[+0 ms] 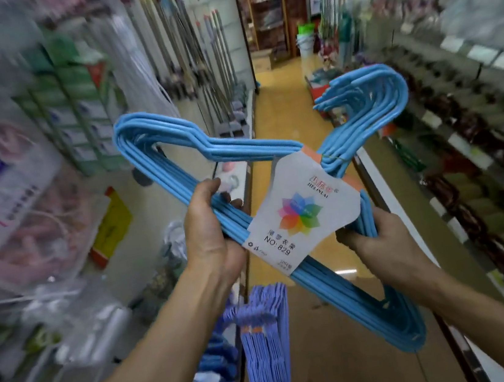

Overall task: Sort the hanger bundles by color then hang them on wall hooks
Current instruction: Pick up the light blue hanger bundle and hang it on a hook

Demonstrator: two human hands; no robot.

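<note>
I hold a bundle of light blue hangers (pixel 177 165) in front of me, tilted, its hooks pointing up and right. A white paper label (pixel 301 213) with a coloured flower wraps its middle. My left hand (pixel 207 225) grips the bundle's long bar left of the label. My right hand (pixel 375 238) grips the bundle just right of the label, fingers curled under the bars. Below, a bundle of purple hangers (pixel 266 336) hangs at the left shelf's edge.
I stand in a narrow shop aisle with an orange-brown floor (pixel 283 97). Shelves of bagged goods (pixel 24 221) line the left, mop poles (pixel 194 54) stand further back, and stocked shelves (pixel 480 160) run along the right. Buckets (pixel 306 39) stand at the far end.
</note>
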